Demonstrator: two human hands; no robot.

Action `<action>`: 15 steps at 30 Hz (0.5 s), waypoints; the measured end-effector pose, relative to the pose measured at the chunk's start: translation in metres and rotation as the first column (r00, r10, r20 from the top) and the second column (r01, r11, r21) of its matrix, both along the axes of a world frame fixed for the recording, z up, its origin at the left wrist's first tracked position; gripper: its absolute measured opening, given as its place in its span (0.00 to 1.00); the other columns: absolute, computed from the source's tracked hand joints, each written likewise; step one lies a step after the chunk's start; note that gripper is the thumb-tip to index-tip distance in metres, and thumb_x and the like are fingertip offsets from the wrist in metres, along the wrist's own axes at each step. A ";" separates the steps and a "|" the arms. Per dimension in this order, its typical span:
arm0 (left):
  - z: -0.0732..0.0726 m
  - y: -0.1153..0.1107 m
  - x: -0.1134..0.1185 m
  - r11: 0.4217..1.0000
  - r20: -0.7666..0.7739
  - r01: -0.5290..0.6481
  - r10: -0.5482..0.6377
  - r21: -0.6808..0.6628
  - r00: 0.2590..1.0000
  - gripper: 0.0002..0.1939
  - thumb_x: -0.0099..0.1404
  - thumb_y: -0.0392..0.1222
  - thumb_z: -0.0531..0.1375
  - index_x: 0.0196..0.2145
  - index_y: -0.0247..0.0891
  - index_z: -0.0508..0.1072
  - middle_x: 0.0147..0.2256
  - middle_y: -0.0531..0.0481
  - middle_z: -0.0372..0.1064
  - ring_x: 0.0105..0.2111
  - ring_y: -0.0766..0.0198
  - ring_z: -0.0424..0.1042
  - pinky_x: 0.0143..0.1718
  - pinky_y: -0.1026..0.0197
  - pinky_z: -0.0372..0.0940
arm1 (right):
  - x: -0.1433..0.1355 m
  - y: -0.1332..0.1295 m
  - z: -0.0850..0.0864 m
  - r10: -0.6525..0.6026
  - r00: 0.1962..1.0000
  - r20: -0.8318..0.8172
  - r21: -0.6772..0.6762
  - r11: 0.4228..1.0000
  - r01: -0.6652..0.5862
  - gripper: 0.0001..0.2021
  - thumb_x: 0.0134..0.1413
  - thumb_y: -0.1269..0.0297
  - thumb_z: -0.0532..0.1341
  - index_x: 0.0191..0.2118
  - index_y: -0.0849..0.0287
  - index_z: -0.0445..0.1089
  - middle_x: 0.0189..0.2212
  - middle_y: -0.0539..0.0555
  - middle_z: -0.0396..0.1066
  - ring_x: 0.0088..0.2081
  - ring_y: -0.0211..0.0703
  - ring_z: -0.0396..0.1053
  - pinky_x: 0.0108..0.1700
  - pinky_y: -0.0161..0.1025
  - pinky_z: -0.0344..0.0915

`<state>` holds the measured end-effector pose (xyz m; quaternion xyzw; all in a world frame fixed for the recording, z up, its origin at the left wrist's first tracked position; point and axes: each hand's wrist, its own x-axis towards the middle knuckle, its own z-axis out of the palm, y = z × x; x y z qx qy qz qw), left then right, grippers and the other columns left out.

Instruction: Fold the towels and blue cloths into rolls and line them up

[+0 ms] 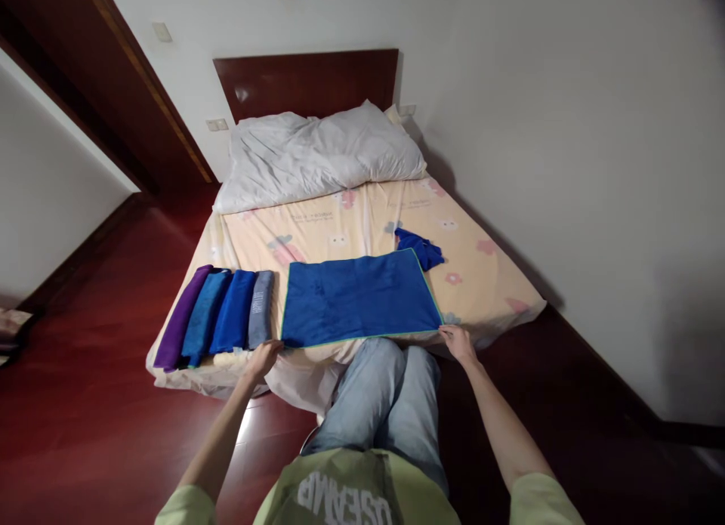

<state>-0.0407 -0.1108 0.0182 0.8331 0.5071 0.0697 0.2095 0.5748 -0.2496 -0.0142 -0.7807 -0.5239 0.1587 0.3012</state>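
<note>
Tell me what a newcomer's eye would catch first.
The eye probably lands first on the green-edged blue cloth, spread flat near the front edge of the bed, left hand and right hand at its near corners. Left of it, four cloth bundles lie in a row, purple to gray. Rumpled white bedding sits at the headboard.

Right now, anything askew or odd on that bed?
One thing: a blue cloth lies crumpled by the far right corner of the spread towel. It looks odd because that towel is flat and the four bundled towels at left form a tidy row. No spill visible.
</note>
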 end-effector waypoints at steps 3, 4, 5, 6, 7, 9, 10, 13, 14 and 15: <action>0.016 0.007 0.010 0.996 -0.165 0.084 -0.082 0.004 0.983 0.14 0.67 0.39 0.55 0.34 0.42 0.81 0.41 0.43 0.78 0.47 0.52 0.74 0.48 0.56 0.69 | -0.001 -0.001 0.001 0.013 0.998 0.064 -0.021 1.000 -0.012 0.10 0.52 0.69 0.59 0.30 0.55 0.79 0.41 0.58 0.80 0.47 0.56 0.77 0.57 0.51 0.70; 0.022 0.010 0.019 0.993 -0.205 0.113 -0.106 0.022 0.973 0.12 0.67 0.41 0.56 0.33 0.42 0.81 0.40 0.42 0.78 0.47 0.52 0.74 0.49 0.55 0.68 | -0.003 0.000 0.002 0.020 0.996 0.089 -0.041 0.999 -0.017 0.10 0.51 0.71 0.59 0.30 0.55 0.79 0.41 0.58 0.79 0.47 0.56 0.76 0.57 0.51 0.69; 0.026 0.014 0.031 0.989 -0.227 0.139 -0.124 0.050 0.966 0.12 0.67 0.42 0.57 0.34 0.42 0.81 0.39 0.42 0.77 0.47 0.52 0.73 0.49 0.55 0.68 | -0.005 0.002 0.004 0.030 0.993 0.111 -0.069 0.997 -0.022 0.10 0.50 0.72 0.60 0.30 0.55 0.79 0.42 0.58 0.79 0.47 0.55 0.76 0.57 0.50 0.69; 0.029 0.017 0.047 0.984 -0.230 0.157 -0.134 0.087 0.964 0.12 0.68 0.44 0.58 0.36 0.42 0.82 0.39 0.42 0.77 0.48 0.52 0.73 0.50 0.54 0.68 | -0.007 0.003 0.006 0.037 0.991 0.127 -0.106 0.994 -0.023 0.09 0.48 0.74 0.60 0.30 0.56 0.79 0.41 0.58 0.79 0.47 0.55 0.75 0.56 0.49 0.69; 0.030 0.021 0.066 0.977 -0.212 0.169 -0.139 0.130 0.967 0.13 0.69 0.44 0.57 0.40 0.42 0.82 0.41 0.41 0.77 0.48 0.52 0.72 0.52 0.53 0.67 | -0.008 0.006 0.008 0.037 0.990 0.137 -0.146 0.989 -0.017 0.10 0.47 0.75 0.61 0.29 0.56 0.78 0.41 0.58 0.79 0.46 0.55 0.75 0.55 0.48 0.70; 0.026 0.029 0.111 0.963 -0.135 0.162 -0.134 0.217 0.982 0.17 0.72 0.45 0.54 0.49 0.42 0.80 0.48 0.39 0.75 0.51 0.52 0.70 0.54 0.51 0.66 | -0.010 0.012 0.013 0.002 0.990 0.143 -0.213 0.977 0.028 0.10 0.45 0.77 0.61 0.30 0.58 0.78 0.38 0.59 0.79 0.44 0.54 0.76 0.52 0.47 0.70; 0.020 0.033 0.134 0.956 -0.095 0.148 -0.128 0.253 0.987 0.19 0.73 0.45 0.52 0.53 0.42 0.78 0.53 0.39 0.72 0.54 0.51 0.69 0.56 0.50 0.66 | -0.009 0.017 0.015 -0.028 0.989 0.144 -0.233 0.971 0.061 0.11 0.45 0.77 0.61 0.31 0.58 0.79 0.37 0.59 0.78 0.43 0.54 0.76 0.51 0.46 0.70; -0.007 0.039 0.194 0.946 -0.020 0.111 -0.110 0.304 0.994 0.23 0.74 0.45 0.50 0.62 0.40 0.70 0.66 0.39 0.61 0.65 0.48 0.59 0.62 0.45 0.61 | 0.002 0.035 0.025 -0.112 0.981 0.156 -0.218 0.965 0.145 0.15 0.48 0.75 0.59 0.39 0.59 0.79 0.38 0.59 0.78 0.42 0.53 0.75 0.50 0.46 0.70; -0.018 0.039 0.207 0.946 -0.009 0.103 -0.105 0.307 0.994 0.24 0.74 0.45 0.50 0.64 0.39 0.69 0.68 0.40 0.57 0.67 0.47 0.56 0.64 0.44 0.58 | 0.009 0.043 0.029 -0.128 0.978 0.163 -0.182 0.971 0.157 0.16 0.49 0.74 0.58 0.43 0.60 0.78 0.40 0.59 0.77 0.43 0.53 0.74 0.52 0.46 0.70; -0.029 0.039 0.216 0.946 0.000 0.094 -0.099 0.310 0.995 0.25 0.74 0.44 0.49 0.65 0.38 0.67 0.69 0.40 0.55 0.69 0.46 0.53 0.66 0.42 0.55 | 0.017 0.052 0.033 -0.141 0.975 0.171 -0.139 0.976 0.166 0.18 0.50 0.73 0.58 0.47 0.61 0.77 0.43 0.60 0.76 0.46 0.53 0.73 0.54 0.47 0.69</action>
